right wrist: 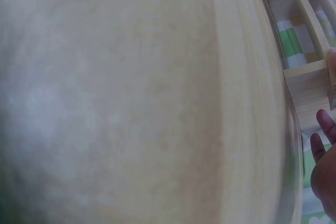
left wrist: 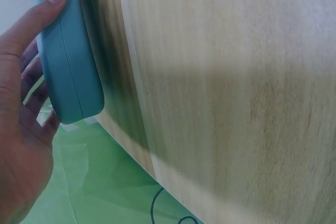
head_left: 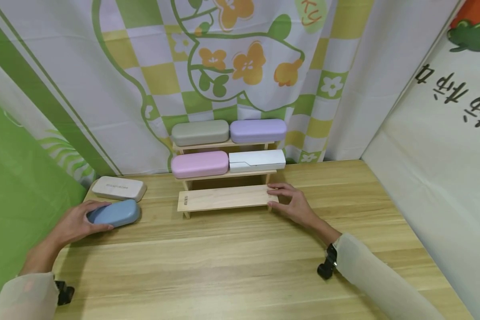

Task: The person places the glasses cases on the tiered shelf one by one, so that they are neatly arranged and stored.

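Note:
At the table's left side my left hand (head_left: 76, 221) grips a blue glasses case (head_left: 115, 213), thumb on the near side and fingers on the far side. In the left wrist view the thumb presses near the seam of the case (left wrist: 71, 56). My right hand (head_left: 296, 205) holds the right end of the lowest board of a three-step wooden display rack (head_left: 224, 198), with fingertips over the end and thumb at its front edge. That lowest board is bare. In the right wrist view only part of the hand (right wrist: 324, 174) shows beside the rack's end.
A pink case (head_left: 200, 164) and a white case (head_left: 257, 160) sit on the middle step. Grey-green (head_left: 200, 133) and purple (head_left: 258, 130) cases stand on the top step. An off-white case (head_left: 119, 188) lies behind the blue one. A patterned curtain (head_left: 164, 80) hangs behind the table.

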A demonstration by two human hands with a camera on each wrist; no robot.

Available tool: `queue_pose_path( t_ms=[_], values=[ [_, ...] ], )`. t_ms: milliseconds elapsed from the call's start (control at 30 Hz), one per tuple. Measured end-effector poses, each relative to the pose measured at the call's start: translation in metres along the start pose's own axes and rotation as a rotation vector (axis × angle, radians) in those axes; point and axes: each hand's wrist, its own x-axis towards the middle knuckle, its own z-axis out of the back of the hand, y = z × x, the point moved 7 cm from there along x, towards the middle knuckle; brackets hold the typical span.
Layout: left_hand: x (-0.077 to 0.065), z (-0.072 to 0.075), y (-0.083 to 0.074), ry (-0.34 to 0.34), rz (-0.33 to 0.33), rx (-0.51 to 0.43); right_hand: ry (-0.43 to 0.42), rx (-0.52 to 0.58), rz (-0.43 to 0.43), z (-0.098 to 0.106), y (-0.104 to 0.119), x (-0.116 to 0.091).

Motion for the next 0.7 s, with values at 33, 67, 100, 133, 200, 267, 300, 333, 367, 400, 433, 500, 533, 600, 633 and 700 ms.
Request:
queue_pose_path(
  t_ms=[33,67,100,133,200,267,300,333,367,400,433,500,533,600,633,700],
  values=[
    [0.000,0.000,-0.001,0.002,0.001,-0.002,0.001,0.003,-0.004,0.000,-0.001,0.000],
    [0.000,0.000,-0.002,0.001,0.001,-0.005,0.003,0.005,-0.007,0.000,-0.002,0.000],
    [0.000,0.000,-0.003,-0.001,-0.001,-0.006,0.004,0.005,-0.010,0.000,-0.002,0.000],
    [0.000,0.001,-0.004,-0.005,-0.003,-0.005,0.005,0.005,-0.012,0.000,-0.003,0.000],
    [0.001,0.002,-0.007,-0.015,-0.012,-0.006,0.005,0.004,-0.009,0.000,-0.003,0.000],
    [0.001,0.004,-0.009,-0.027,-0.023,-0.005,0.003,0.000,0.001,-0.001,-0.002,0.000],
    [0.001,0.005,-0.011,-0.034,-0.028,-0.001,0.003,0.000,0.002,-0.001,-0.002,0.000],
    [0.001,0.006,-0.012,-0.038,-0.030,0.000,0.002,0.004,0.003,-0.001,-0.002,-0.001],
    [0.001,0.007,-0.013,-0.042,-0.032,0.000,0.000,0.005,0.006,-0.001,-0.002,0.000],
    [0.001,0.007,-0.015,-0.044,-0.033,0.002,-0.001,0.005,0.008,-0.001,-0.001,0.000],
    [0.002,0.008,-0.017,-0.044,-0.034,0.004,-0.004,0.004,0.010,-0.002,0.000,0.000],
    [0.003,0.009,-0.020,-0.041,-0.037,0.006,-0.009,0.002,0.012,-0.002,0.003,0.000],
    [0.004,0.009,-0.023,-0.036,-0.040,0.004,-0.012,-0.003,0.015,-0.002,0.006,0.000],
    [0.005,0.009,-0.027,-0.030,-0.047,0.002,-0.018,-0.008,0.019,-0.001,0.012,0.000],
    [0.006,0.010,-0.029,-0.029,-0.051,0.002,-0.021,-0.010,0.020,-0.001,0.015,0.000],
    [0.008,0.011,-0.034,-0.030,-0.051,0.004,-0.022,-0.004,0.018,0.000,0.020,0.001]
  ],
)
